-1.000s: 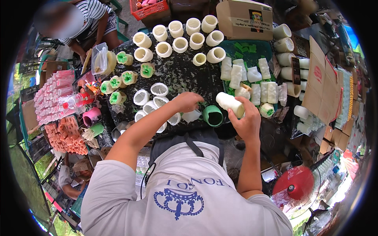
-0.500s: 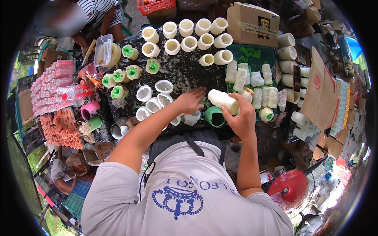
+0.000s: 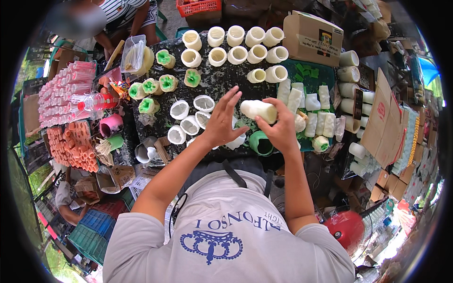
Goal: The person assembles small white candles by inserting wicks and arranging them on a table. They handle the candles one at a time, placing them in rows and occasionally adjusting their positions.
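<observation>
My right hand (image 3: 281, 126) grips a cream, wavy-sided wax cylinder (image 3: 255, 110), which lies sideways above the table's near side. To the left of it my left hand (image 3: 223, 123) is open, fingers and thumb spread, holding nothing. Below the cylinder stands a green round container (image 3: 261, 143), its mouth facing up. Several white hollow cups (image 3: 180, 110) are grouped beside my left hand, which hides some of them. Right of my right hand, more wavy wax pieces (image 3: 311, 125) lie on a green tray (image 3: 302, 146).
Rows of cream hollow cylinders (image 3: 217, 56) stand at the back of the black table (image 3: 212, 82). Green-centred pieces (image 3: 150, 86) sit left. A cardboard box (image 3: 313, 40) is at the far right. Pink bundles (image 3: 66, 94) lie far left; a person in stripes (image 3: 123, 12) sits beyond.
My left hand has lifted off the table area and turned, its fingers now pointing up and spread. The cylinder in my right hand has shifted slightly left. The whole view has moved a little.
</observation>
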